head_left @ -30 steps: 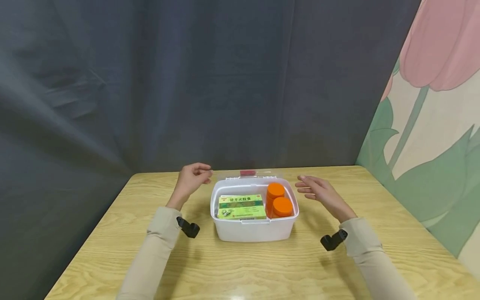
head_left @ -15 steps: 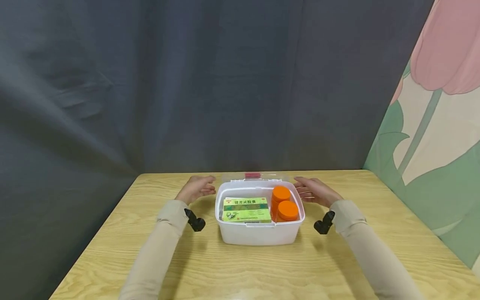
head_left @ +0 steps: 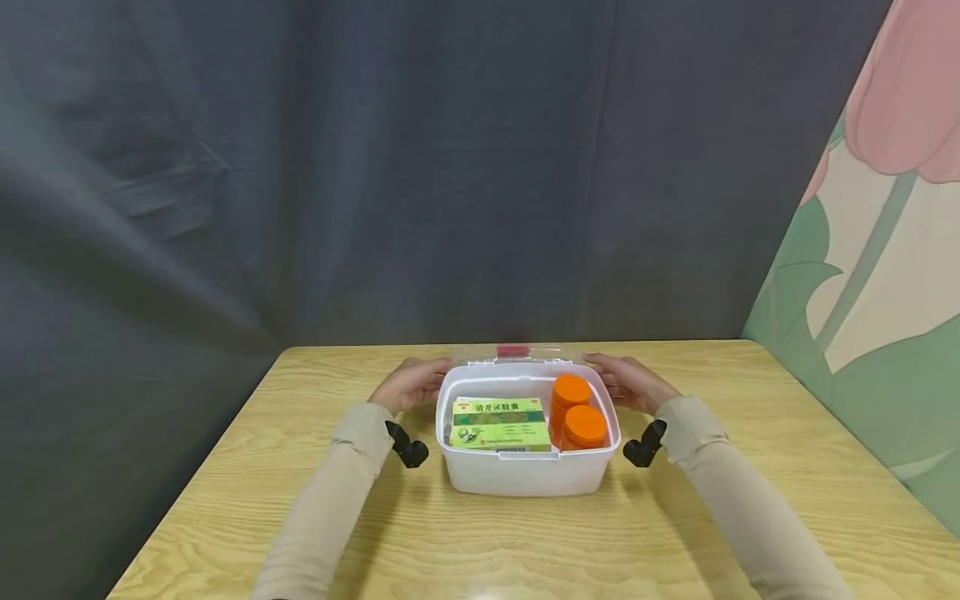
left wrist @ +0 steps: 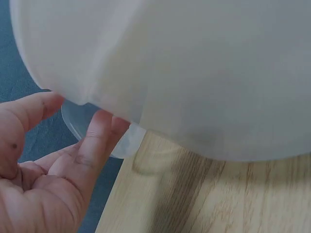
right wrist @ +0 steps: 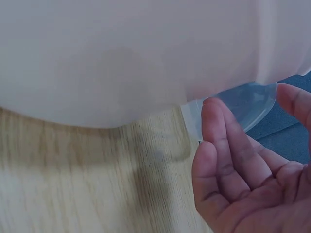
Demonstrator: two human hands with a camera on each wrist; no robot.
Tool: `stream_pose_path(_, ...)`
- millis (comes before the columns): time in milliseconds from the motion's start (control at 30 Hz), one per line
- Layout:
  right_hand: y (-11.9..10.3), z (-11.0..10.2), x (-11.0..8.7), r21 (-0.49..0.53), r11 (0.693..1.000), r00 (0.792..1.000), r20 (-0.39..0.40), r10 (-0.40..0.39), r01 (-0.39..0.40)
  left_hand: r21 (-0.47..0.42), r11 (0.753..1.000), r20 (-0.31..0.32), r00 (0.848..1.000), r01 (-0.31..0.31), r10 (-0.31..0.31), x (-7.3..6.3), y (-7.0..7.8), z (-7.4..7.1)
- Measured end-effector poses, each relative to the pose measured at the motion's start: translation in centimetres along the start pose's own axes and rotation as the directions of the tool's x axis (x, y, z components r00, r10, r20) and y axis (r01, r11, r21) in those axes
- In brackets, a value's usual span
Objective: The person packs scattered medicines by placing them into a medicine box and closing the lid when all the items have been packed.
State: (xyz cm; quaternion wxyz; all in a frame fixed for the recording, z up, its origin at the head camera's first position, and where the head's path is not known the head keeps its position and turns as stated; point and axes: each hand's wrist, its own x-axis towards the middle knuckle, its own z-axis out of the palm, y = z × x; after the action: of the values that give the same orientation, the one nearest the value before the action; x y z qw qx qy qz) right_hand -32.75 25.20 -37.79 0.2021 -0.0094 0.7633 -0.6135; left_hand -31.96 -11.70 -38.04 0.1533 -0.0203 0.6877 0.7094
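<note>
A white plastic box (head_left: 525, 472) stands uncovered on the table, its clear lid (head_left: 551, 356) hinged back behind it. Inside lie a green-and-yellow medicine carton (head_left: 501, 425) and two orange-capped bottles (head_left: 585, 427). My left hand (head_left: 414, 384) is at the box's back left corner; in the left wrist view its thumb meets the edge and the fingers reach behind the wall beside the lid. At the back right corner is my right hand (head_left: 628, 381). Its fingers (right wrist: 228, 145) extend loosely next to the wall and lid, with the thumb (right wrist: 294, 102) apart from them.
The wooden table (head_left: 480, 542) ends at a dark curtain (head_left: 450, 208) behind the box and on the left. A wall painted with a tulip (head_left: 907, 92) runs along the right. Small black cameras (head_left: 408, 448) sit on both wrists.
Both hands have come inward and slightly down to the box's back corners, the left from farther off. The view has shifted a little, and the box stands as before with its contents.
</note>
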Motion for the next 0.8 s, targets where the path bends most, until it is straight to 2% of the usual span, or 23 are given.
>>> stream_pose_path(133,-0.03,-0.01,-0.04,0.037,0.999,1.0,-0.001,0.006,-0.006,-0.027,1.0,-0.017,1.0,-0.002,0.001,-0.02,0.02,0.29)
stream_pose_path(333,-0.07,0.15,0.04,0.091,0.996,1.0,-0.013,0.026,-0.025,0.009,1.0,-0.071,0.997,0.003,-0.003,-0.03,-0.26,0.51)
stream_pose_path(567,0.42,-0.11,-0.09,0.098,0.995,1.0,-0.001,-0.006,0.006,-0.011,1.0,-0.087,0.996,-0.009,0.008,0.2,-0.69,0.77)
stream_pose_path(667,0.5,-0.29,-0.18,0.129,0.991,0.999,0.0,-0.047,0.047,-0.02,0.998,-0.082,0.995,-0.055,0.053,0.43,-0.63,0.94)
stream_pose_path(800,0.48,-0.52,-0.42,0.14,0.98,0.988,0.038,-0.149,0.142,0.004,0.99,-0.083,0.987,-0.138,0.138,0.52,-0.35,1.07)
